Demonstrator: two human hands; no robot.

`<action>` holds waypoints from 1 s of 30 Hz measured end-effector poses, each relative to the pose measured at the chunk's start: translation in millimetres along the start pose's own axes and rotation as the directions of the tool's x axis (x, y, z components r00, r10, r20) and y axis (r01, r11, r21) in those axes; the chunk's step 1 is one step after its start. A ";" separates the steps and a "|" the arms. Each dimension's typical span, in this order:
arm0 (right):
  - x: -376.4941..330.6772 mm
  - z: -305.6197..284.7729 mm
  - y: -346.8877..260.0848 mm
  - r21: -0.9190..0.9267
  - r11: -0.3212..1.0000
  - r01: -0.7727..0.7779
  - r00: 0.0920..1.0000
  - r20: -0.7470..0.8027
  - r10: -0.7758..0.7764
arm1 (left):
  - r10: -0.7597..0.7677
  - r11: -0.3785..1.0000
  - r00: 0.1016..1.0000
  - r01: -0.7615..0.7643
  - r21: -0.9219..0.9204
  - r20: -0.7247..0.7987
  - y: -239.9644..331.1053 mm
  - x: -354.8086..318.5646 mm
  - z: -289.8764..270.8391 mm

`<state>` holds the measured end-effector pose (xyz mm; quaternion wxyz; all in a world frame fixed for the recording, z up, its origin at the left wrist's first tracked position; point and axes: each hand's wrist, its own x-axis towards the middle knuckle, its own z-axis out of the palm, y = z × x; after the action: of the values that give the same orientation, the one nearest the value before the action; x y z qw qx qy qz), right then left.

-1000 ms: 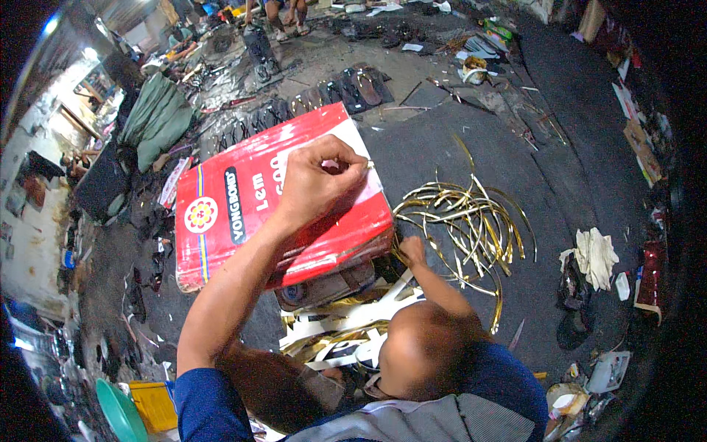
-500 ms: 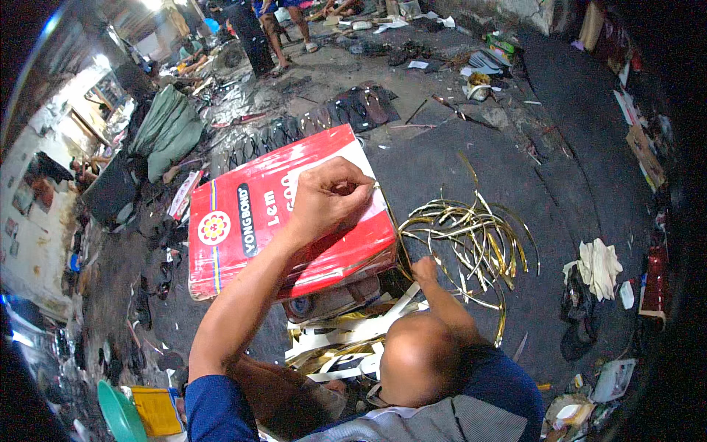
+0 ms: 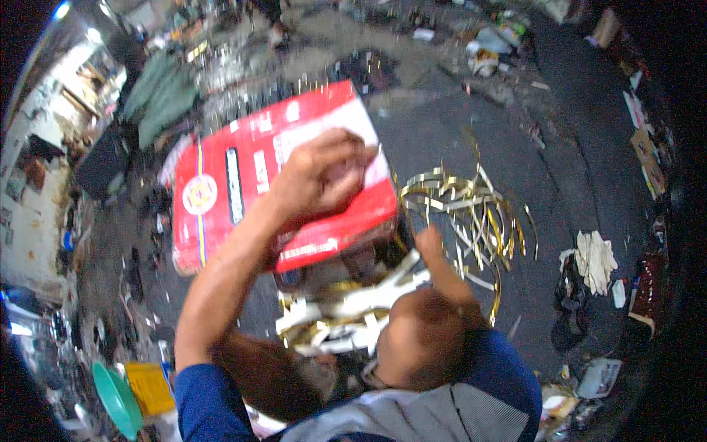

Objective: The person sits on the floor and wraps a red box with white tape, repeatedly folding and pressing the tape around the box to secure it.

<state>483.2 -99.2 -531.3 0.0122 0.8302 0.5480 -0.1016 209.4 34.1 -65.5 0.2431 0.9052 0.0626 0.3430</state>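
Observation:
A red and white carton [image 3: 317,254] with a round emblem lies in front of me, tilted. Over its right edge my left hand [image 3: 324,173] is closed, thumb and fingers pinched together; whatever is between them is too small and blurred to name. Low by the carton's right side, my right hand [image 3: 428,239] is closed like a fist, partly hidden by its own forearm. What it grips, if anything, does not show. Beside it spreads a loose tangle of thin gold and white strips [image 3: 471,199]. More white and gold strips [image 3: 331,335] lie below the carton, near my knee [image 3: 420,339].
Dark sheeting covers the floor to the right, with a pale cloth [image 3: 595,261] on it. A green basin [image 3: 118,401] and a yellow container [image 3: 149,389] stand at the lower left. A greenish-grey sheet [image 3: 158,96] is heaped at the far left; small dark items line the floor beyond the carton.
The whole view has shifted and blurred, so the carton appears higher and slightly farther left. Both hands keep about the same places relative to the carton, still closed.

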 end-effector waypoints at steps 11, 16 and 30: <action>9.3 -22.3 100.7 -0.228 0.973 0.031 0.938 -0.331 -0.108 | 0.026 0.951 0.993 -0.061 0.303 0.116 1.8 -15.1 -14.1; -12.5 -28.7 130.0 -0.318 0.940 -0.121 0.952 -0.305 0.020 | 0.019 0.965 0.991 -0.054 0.257 0.136 -4.6 -17.2 -7.1; -136.6 -26.7 -89.8 0.637 0.769 -0.064 0.952 0.270 -0.144 | -0.001 0.971 0.974 -0.053 0.232 0.227 -1.2 -7.0 -14.2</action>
<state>353.7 -183.8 -472.2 -0.1887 0.7470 0.4899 -0.4079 194.9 38.9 -61.1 0.1344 0.9615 0.0629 0.2313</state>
